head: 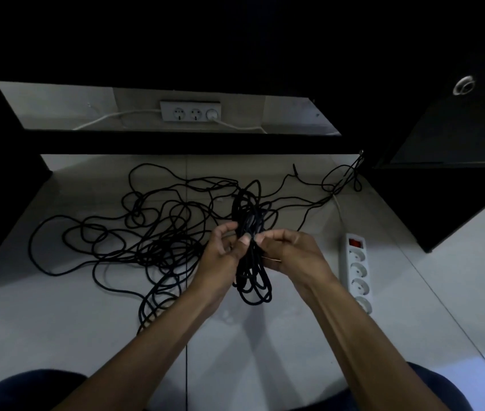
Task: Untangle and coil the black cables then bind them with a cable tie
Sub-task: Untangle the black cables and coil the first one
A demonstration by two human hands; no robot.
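Head view: black coil [251,256], long narrow loops, held above the floor [265,336] between left hand [223,256] and right hand [290,253], thumbs and fingers pinching its middle. Loose cable [134,229] sprawls tangled on the floor behind and to the left. A thin pale strip at the right palm is too small to identify; dim light hides the coil's upper loops against the tangle.

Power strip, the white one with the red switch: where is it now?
In the head view, the white power strip lies on the floor, right of the right hand and the coiled cable bundle.
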